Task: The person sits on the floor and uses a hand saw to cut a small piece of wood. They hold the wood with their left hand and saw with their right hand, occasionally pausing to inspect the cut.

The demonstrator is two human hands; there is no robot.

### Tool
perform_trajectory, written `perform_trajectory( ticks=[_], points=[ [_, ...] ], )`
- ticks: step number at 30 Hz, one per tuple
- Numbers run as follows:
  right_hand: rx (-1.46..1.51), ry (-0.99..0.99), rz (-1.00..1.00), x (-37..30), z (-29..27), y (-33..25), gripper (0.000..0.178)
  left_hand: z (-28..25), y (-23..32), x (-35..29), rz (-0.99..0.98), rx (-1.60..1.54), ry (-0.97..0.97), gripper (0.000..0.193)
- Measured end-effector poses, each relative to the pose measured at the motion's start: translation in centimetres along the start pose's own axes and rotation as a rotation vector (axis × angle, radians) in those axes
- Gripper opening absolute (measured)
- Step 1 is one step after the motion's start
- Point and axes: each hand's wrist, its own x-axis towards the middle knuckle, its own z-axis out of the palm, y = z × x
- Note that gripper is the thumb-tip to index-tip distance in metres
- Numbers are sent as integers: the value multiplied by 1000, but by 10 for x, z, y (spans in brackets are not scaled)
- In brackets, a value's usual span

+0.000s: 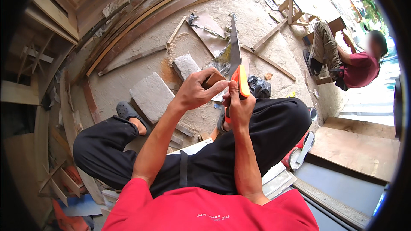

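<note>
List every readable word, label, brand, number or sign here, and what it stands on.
Shirt: a short line of small pale print on the front; not copied out here.
Saw: no readable lettering.
Red cans: too small to make out any lettering.

You have a pale, dusty floor (147, 69) in front of you, and ahead on your left long wooden planks (150, 25) lie on it side by side, with a thinner strip (132, 60) nearer you and a short stick (176, 30) near its far end. Closer in, a large whitish block (152, 96) lies flat near your grey clog (126, 110), with a smaller block (186, 65) just beyond it. To your right a crumpled black plastic bag (260, 87) lies near a slim batten (274, 66), and farther off another batten (269, 34) slants across the floor.
</note>
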Motion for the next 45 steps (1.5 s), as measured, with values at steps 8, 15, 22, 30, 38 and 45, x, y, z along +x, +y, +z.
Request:
perform_trajectory(
  ticks=[8,15,22,30,38,45],
  points=[
    [45,-77,-33,10,10,14,30,-5,-25,14,-500,-514,291,74],
    [13,-243,55,1,23,31,48,-22,-31,8,-505,-901,253,87],
    [-3,-333,32,-3,30,35,45,-28,-29,1,-433,-1084,252,71],
    [146,-346,102,4,27,32,41,-36,-37,-2,-328,-889,340,51],
    [155,-350,153,-1,28,14,45,-48,-44,-4,-472,-1003,383,44],
    [161,-350,93,-1,30,19,53,-49,-50,-4,-494,-1058,382,40]
  ],
)
